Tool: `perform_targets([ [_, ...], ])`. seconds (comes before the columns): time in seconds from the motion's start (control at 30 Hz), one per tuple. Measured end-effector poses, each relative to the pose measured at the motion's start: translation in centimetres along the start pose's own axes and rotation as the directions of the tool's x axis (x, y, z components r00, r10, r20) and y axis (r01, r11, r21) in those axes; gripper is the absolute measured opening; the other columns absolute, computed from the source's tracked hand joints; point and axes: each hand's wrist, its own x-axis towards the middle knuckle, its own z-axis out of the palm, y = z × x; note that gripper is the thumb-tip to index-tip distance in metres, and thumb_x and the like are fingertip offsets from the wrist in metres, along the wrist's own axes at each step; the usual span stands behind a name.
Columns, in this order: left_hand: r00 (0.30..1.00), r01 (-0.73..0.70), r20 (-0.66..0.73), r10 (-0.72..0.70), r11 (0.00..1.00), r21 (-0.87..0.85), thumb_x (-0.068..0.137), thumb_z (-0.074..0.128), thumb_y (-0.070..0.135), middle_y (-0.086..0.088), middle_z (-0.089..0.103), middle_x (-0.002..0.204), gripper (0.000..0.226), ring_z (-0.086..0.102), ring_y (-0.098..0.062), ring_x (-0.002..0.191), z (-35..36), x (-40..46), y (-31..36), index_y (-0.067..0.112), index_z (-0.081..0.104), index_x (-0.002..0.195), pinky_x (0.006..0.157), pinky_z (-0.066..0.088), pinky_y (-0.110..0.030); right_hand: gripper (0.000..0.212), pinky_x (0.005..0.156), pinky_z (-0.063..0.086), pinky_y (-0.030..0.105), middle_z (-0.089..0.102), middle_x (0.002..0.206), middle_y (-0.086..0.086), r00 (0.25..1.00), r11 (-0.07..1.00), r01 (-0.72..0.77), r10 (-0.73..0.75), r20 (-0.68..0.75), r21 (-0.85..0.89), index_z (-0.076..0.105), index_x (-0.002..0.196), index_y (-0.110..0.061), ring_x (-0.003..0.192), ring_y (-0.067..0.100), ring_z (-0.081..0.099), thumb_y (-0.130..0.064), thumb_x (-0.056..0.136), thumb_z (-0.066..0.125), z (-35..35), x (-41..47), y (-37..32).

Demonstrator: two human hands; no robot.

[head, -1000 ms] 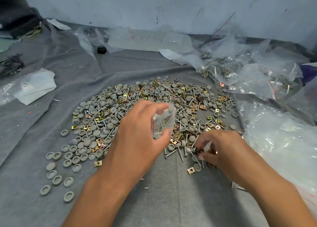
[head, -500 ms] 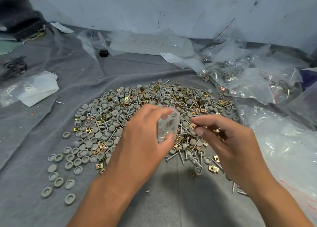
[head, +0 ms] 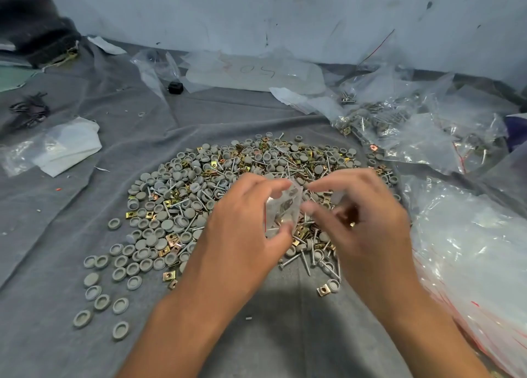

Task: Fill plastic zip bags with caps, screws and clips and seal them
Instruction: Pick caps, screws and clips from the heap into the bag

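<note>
We hold a small zip bag up over the pile of caps, screws and clips that spreads across the grey cloth at the middle of the view. Our left hand pinches the bag between thumb and fingers, with a few parts showing inside it. Our right hand sits just beside it at 3 o'clock, fingers curled toward the bag's upper edge, blurred; we cannot tell whether it grips anything. Loose grey caps trail off toward 8 o'clock. Filled clear bags lie at 2 o'clock, a stack of empty ones at 4 o'clock.
</note>
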Motion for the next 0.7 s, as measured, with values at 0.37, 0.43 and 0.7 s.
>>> perform_targets([
  [0.37,0.999,0.015,-0.032,-0.014,1.0,0.016,0.081,0.075,0.031,0.018,0.056,0.108,0.05,0.053,0.004,0.086,-0.5,0.2,-0.4,0.031,0.061,0.129,0.082,0.037,-0.005,0.009,0.062,0.041,0.01,0.062,0.077,-0.02,0.798,0.896,-0.37,0.442,0.409,-0.247,0.069,0.095,-0.035,0.072,-0.004,0.057,-0.043,0.093,0.065,0.6,-0.4,3.8],
  [0.43,0.999,0.018,-0.033,-0.017,1.0,0.013,0.082,0.075,0.031,0.018,0.056,0.108,0.049,0.053,0.004,0.085,-0.5,0.2,-0.4,0.031,0.061,0.129,0.081,0.035,-0.003,0.011,0.068,0.035,0.013,0.053,0.085,-0.024,0.812,0.891,-0.248,0.405,0.42,-0.38,0.068,0.102,-0.039,0.084,-0.001,0.05,-0.042,0.092,0.07,1.7,-0.8,3.7],
  [0.7,0.999,0.027,-0.041,-0.026,1.0,0.015,0.081,0.077,0.028,0.018,0.055,0.106,0.05,0.054,0.001,0.084,-0.5,0.2,-0.5,0.03,0.062,0.129,0.08,0.037,-0.005,0.009,0.073,0.032,0.026,0.051,0.094,-0.013,0.841,0.84,-0.105,0.361,0.403,-0.533,0.066,0.098,-0.036,0.098,0.012,0.042,-0.038,0.1,0.057,3.0,-1.3,3.2],
])
